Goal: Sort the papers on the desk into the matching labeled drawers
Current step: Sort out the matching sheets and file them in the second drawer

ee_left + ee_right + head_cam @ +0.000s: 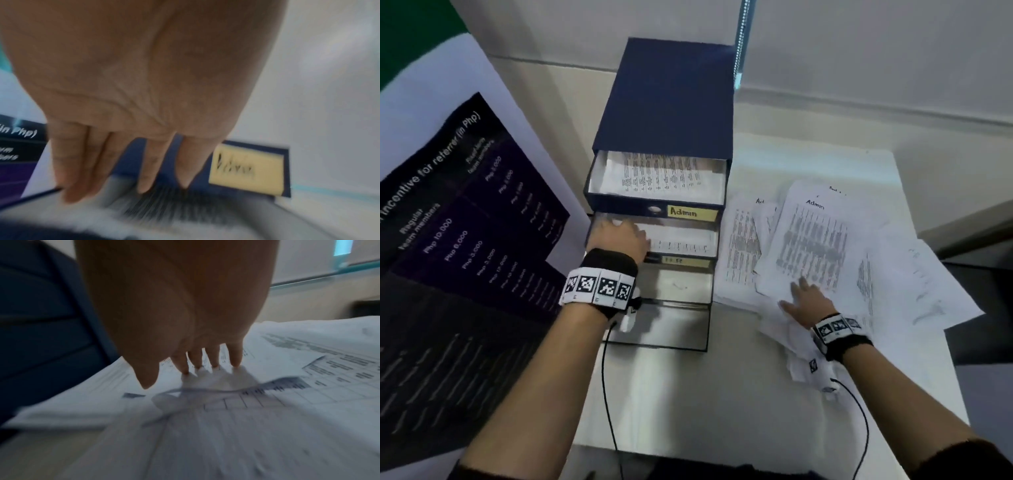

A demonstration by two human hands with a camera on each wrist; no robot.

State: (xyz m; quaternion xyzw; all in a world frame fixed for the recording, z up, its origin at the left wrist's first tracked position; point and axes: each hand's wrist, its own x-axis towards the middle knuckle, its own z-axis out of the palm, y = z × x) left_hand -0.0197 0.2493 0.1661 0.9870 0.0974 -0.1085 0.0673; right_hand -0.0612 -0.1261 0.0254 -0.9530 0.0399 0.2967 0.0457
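Right of the cabinet (664, 113), your right hand (806, 301) presses flat, fingers spread, on the papers (815, 240); your left hand (619, 236), fingers straight, reaches into the cabinet's second drawer (688, 240).

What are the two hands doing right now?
Left hand: open, straight fingers reaching into the second navy drawer, holding nothing.
Right hand: open, spread fingers pressing the white printed paper pile.

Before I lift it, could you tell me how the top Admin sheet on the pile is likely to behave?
The Admin sheet is probably light and floppy, a single thin page. It may slide, since the loose papers beneath lie askew under the right hand.
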